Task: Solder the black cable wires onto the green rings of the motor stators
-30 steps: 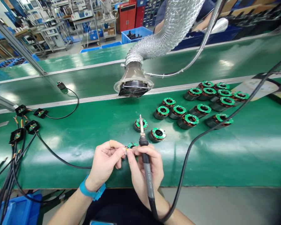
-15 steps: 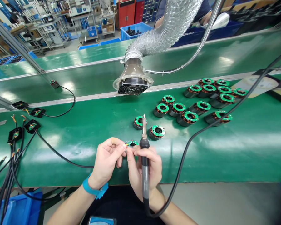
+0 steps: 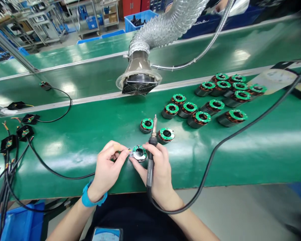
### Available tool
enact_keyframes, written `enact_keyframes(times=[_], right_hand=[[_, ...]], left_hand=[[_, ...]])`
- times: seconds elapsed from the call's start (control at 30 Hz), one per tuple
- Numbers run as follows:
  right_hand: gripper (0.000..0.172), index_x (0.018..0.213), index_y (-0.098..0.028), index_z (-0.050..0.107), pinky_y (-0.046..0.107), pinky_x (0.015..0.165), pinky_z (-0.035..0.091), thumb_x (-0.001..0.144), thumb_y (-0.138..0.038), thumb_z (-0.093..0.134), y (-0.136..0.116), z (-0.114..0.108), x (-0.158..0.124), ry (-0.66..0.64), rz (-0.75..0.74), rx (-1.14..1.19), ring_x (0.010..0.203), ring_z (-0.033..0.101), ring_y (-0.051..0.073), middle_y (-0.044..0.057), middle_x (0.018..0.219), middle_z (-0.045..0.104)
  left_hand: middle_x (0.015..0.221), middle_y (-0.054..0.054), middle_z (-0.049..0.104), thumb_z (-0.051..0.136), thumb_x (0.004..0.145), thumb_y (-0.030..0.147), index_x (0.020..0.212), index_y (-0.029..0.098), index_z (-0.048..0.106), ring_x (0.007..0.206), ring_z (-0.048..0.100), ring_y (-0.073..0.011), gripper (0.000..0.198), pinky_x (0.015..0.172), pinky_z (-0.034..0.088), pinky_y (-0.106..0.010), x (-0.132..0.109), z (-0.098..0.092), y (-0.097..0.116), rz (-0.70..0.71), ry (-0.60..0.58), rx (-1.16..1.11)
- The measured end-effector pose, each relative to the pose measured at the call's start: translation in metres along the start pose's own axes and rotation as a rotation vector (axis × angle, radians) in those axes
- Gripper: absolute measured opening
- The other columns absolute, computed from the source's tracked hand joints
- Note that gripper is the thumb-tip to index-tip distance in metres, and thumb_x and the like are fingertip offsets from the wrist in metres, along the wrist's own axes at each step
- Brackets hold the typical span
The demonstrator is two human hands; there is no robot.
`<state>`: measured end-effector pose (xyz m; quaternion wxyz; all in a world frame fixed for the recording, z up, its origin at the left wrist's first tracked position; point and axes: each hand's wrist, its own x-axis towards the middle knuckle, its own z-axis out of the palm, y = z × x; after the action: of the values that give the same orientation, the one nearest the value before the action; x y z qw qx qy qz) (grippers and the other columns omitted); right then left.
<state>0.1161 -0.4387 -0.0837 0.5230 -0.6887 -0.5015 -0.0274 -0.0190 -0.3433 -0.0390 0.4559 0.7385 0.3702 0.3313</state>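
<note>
My left hand [image 3: 109,164] pinches the thin wire ends of a black cable [image 3: 65,176] close to the left rim of a motor stator [image 3: 139,153] with a green ring-shaped board on top. A soldering iron [image 3: 150,164] rests in my right hand [image 3: 162,169], its tip pointing up and away from me. The thumb and index finger of that hand are around the same stator's right and near sides. Just beyond stand two more stators [image 3: 146,125], upright and apart from my hands. Whether the wires touch the board is too small to tell.
Several stators [image 3: 200,117] stand at the right. A fume extractor hood [image 3: 137,75] hangs over the bench's back edge. Black housings [image 3: 25,133] with cables lie at the left. The iron's cord [image 3: 210,164] arcs across the right side. Behind the bench is a blue crate [image 3: 140,20].
My right hand has moved from the wires to the stator, its thumb and index finger now spread around it. My left hand still pinches the wires. The view has shifted slightly.
</note>
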Motion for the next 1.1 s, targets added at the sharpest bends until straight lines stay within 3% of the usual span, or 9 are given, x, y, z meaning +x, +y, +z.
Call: enact_keyframes(times=[0.2,0.37,0.43,0.57,0.7,0.8,0.93,1.03,1.1], right_hand=[[0.041,0.135,-0.024,0.054,0.04,0.083,0.064,0.101,-0.039,0.071,-0.002,0.002,0.002,-0.026,-0.016,-0.015,0.104,0.068,0.027,0.012,0.12,0.057],[0.056,0.141,-0.024,0.051,0.042,0.089,0.066,0.097,-0.049,0.076,-0.004,-0.008,-0.007,-0.136,-0.008,0.101,0.11,0.068,0.028,0.013,0.124,0.056],[0.061,0.143,-0.025,0.049,0.044,0.098,0.064,0.094,-0.045,0.08,-0.001,-0.016,-0.009,-0.216,0.02,0.225,0.12,0.066,0.028,0.014,0.131,0.057],[0.052,0.143,-0.027,0.049,0.043,0.112,0.057,0.099,-0.021,0.074,0.004,-0.025,-0.009,-0.359,0.052,0.418,0.135,0.061,0.026,0.012,0.141,0.059],[0.049,0.141,-0.027,0.052,0.039,0.104,0.061,0.098,-0.019,0.075,0.0,-0.013,-0.012,-0.252,0.079,0.378,0.123,0.067,0.024,0.011,0.132,0.061],[0.052,0.145,-0.027,0.05,0.039,0.102,0.061,0.099,-0.022,0.074,-0.002,-0.006,-0.013,-0.221,0.058,0.31,0.126,0.065,0.024,0.012,0.135,0.059],[0.053,0.145,-0.025,0.052,0.041,0.103,0.061,0.098,-0.026,0.077,0.001,-0.017,-0.014,-0.185,-0.002,0.292,0.125,0.066,0.024,0.011,0.13,0.067],[0.031,0.131,-0.023,0.063,0.033,0.087,0.063,0.101,-0.017,0.069,0.005,-0.035,-0.018,-0.074,0.025,0.344,0.096,0.074,0.018,0.005,0.105,0.075],[0.015,0.119,-0.021,0.067,0.032,0.074,0.061,0.105,-0.019,0.061,0.007,-0.042,-0.024,0.058,0.089,0.422,0.07,0.071,0.015,-0.001,0.084,0.073]], left_hand=[[0.101,-0.005,0.062,0.071,0.097,0.023,0.09,0.019,0.075,0.069,0.057,-0.0091,0.009,0.056,0.045,-0.022,-0.002,0.006,0.001,0.032,-0.036,0.027],[0.105,-0.006,0.063,0.069,0.098,0.019,0.091,0.018,0.074,0.072,0.06,-0.0089,0.009,0.058,0.048,-0.021,-0.007,0.005,0.004,0.099,-0.025,0.115],[0.104,-0.005,0.063,0.067,0.099,0.018,0.092,0.018,0.073,0.075,0.061,-0.0095,0.009,0.06,0.049,-0.021,-0.01,0.003,0.007,0.121,-0.019,0.153],[0.102,-0.005,0.062,0.065,0.1,0.015,0.094,0.017,0.071,0.077,0.062,-0.0097,0.009,0.063,0.05,-0.02,-0.017,0.004,0.011,0.126,-0.032,0.184],[0.102,-0.005,0.063,0.066,0.099,0.013,0.095,0.018,0.071,0.085,0.064,-0.0114,0.008,0.068,0.052,-0.02,-0.022,0.007,0.012,0.152,-0.038,0.201],[0.104,-0.005,0.063,0.067,0.099,0.014,0.095,0.018,0.072,0.082,0.064,-0.0107,0.007,0.063,0.051,-0.019,-0.023,0.009,0.012,0.136,-0.04,0.225],[0.105,-0.005,0.063,0.068,0.099,0.016,0.095,0.018,0.073,0.07,0.058,-0.0072,0.006,0.055,0.045,-0.019,-0.024,0.008,0.013,0.115,-0.042,0.231],[0.103,-0.004,0.062,0.068,0.099,0.017,0.091,0.017,0.073,0.059,0.048,-0.0039,0.009,0.049,0.039,-0.02,-0.022,0.008,0.015,0.088,-0.057,0.203],[0.103,-0.004,0.062,0.068,0.099,0.017,0.09,0.017,0.073,0.056,0.044,-0.003,0.011,0.048,0.037,-0.02,-0.021,0.008,0.015,0.068,-0.063,0.18]])
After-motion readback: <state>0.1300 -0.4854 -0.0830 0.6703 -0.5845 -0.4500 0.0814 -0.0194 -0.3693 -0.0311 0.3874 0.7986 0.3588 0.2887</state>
